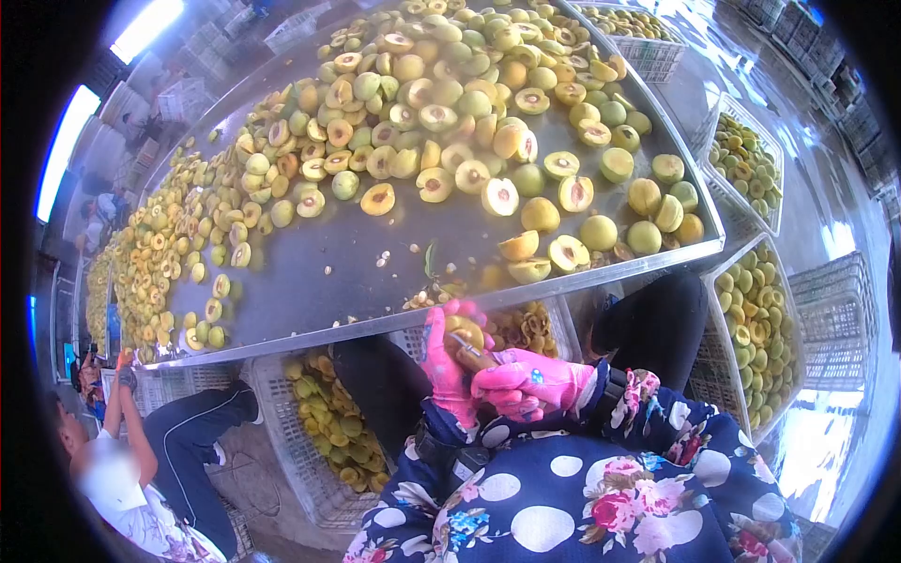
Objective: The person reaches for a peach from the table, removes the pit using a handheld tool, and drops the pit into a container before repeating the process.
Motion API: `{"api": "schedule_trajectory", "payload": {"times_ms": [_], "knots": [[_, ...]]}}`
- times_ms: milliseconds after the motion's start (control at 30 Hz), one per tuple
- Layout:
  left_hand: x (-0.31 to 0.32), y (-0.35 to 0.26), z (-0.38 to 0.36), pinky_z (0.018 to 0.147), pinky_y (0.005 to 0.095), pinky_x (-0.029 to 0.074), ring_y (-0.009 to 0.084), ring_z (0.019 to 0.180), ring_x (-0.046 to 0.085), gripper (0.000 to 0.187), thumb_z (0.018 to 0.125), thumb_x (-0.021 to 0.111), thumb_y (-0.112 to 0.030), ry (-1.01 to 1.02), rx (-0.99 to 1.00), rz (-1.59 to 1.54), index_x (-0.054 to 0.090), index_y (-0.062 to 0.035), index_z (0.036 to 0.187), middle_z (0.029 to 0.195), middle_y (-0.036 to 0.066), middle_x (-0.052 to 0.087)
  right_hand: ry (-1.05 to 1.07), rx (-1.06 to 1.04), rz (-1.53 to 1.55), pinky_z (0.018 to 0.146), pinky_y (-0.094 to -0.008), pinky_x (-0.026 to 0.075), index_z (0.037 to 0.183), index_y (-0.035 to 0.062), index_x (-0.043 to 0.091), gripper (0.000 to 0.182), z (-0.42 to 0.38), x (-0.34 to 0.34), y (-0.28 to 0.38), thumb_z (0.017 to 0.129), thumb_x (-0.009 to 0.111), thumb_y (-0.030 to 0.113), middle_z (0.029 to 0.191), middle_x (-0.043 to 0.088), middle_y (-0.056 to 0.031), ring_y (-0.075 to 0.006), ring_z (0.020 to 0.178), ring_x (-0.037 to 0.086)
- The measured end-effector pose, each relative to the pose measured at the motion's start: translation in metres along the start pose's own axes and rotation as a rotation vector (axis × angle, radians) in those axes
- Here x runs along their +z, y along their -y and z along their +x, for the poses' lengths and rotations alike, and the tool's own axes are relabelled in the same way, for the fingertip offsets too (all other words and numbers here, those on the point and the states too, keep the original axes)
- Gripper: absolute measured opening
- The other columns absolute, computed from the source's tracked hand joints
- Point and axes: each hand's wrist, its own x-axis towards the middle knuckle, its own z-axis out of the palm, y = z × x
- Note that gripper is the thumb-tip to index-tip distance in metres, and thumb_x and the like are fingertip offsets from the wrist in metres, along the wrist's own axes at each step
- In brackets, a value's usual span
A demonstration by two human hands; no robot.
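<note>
In a pink glove, my left hand point(448, 366) is closed around a yellow-green peach point(464, 330), held up just off the table's near edge. My right hand point(535, 383), gloved in pink too, is closed on a small hand tool point(477, 356). The tool's end meets the peach; its exact shape is too small to make out. Just beyond my hands, the metal table point(347, 272) carries a heap of halved and whole peaches point(436, 117), many cut faces showing the stone. Loose pale kernels and a green leaf point(430, 259) lie near the edge.
A crate of brownish peach pieces point(521, 330) stands below my hands, beside my knees. Another crate point(343, 432) sits left of my leg. Full crates point(755, 328) line the right side. At the far left a co-worker point(141, 469) sits by the table.
</note>
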Motion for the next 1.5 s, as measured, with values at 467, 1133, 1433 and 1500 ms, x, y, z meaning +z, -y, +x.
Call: {"api": "schedule_trajectory", "payload": {"times_ms": [467, 1133, 1433, 1500], "knots": [[-0.054, -0.121, -0.042, 0.056, 0.0253, 0.048, 0.0123, 0.063, 0.059, 0.044, 0.095, 0.044, -0.036, -0.574, 0.538, 0.771, 0.063, 0.0028, 0.094, 0.082, 0.009, 0.065, -0.494, 0.183, -1.166, 0.052, -0.0358, 0.045, 0.097, -0.003, 0.048, 0.036, -0.029, -0.053, -0.014, 0.089, 0.053, 0.032, 0.068, 0.059, -0.0155, -0.0224, 0.057, 0.058], [0.104, -0.018, 0.171, 0.073, 0.0307, 0.049, 0.0235, 0.083, 0.063, 0.045, 0.079, 0.068, -0.026, 0.059, 0.305, 1.619, 0.054, 0.003, 0.111, 0.09, 0.017, 0.064, -0.582, 0.041, -1.092, 0.047, -0.0329, 0.043, 0.093, 0.0007, 0.046, 0.032, -0.058, -0.081, -0.01, 0.09, 0.052, 0.032, 0.064, 0.054, -0.0085, -0.0185, 0.053, 0.054], [0.082, -0.041, 0.082, 0.084, 0.0283, 0.048, 0.0145, 0.093, 0.058, 0.044, 0.072, 0.073, -0.004, 0.273, 0.231, 0.992, 0.056, 0.0012, 0.112, 0.104, 0.009, 0.061, -0.605, -0.608, -0.457, 0.054, -0.0186, 0.038, 0.106, 0.0035, 0.052, 0.026, -0.091, -0.032, 0.041, 0.086, 0.061, 0.017, 0.076, 0.052, 0.0024, -0.0025, 0.061, 0.044], [0.085, -0.046, 0.054, 0.084, 0.0274, 0.047, 0.0151, 0.094, 0.058, 0.043, 0.074, 0.072, -0.005, 0.259, 0.204, 0.996, 0.056, 0.0022, 0.113, 0.107, 0.009, 0.061, -0.591, -0.692, -0.554, 0.054, -0.0191, 0.039, 0.111, 0.0029, 0.051, 0.03, -0.086, -0.022, 0.06, 0.086, 0.061, 0.016, 0.077, 0.052, 0.0028, -0.0022, 0.062, 0.046]]}}
